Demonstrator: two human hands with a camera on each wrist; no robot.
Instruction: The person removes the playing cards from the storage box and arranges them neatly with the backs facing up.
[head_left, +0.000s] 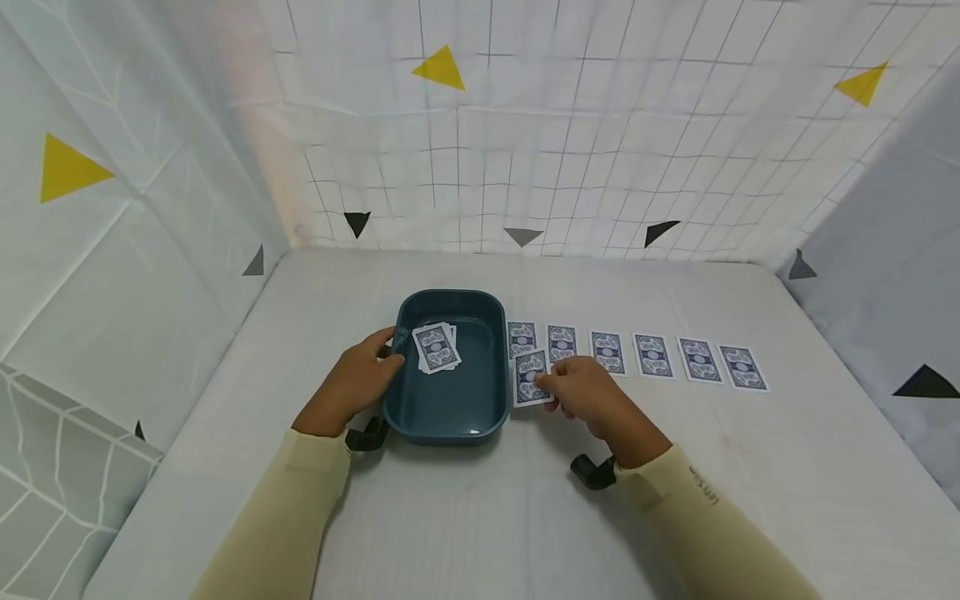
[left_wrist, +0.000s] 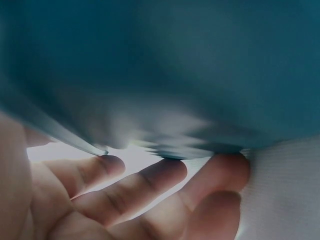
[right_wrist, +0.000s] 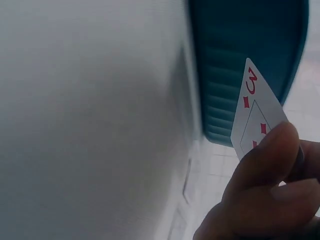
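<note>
A deep teal plastic tray stands at the middle of the table. My left hand holds its left wall, thumb over the rim and fingertips against the outer side. To the tray's right, my right hand pinches a playing card between thumb and fingers. Its blue patterned back faces up, and the right wrist view shows its face, a three of diamonds. Inside the tray lies a loose pile of cards, back up, near the left wall.
Right of the tray runs a row of several face-down cards, from a near one to a far one. White table stretches in front. A sheeted wall with yellow and dark triangles rises behind.
</note>
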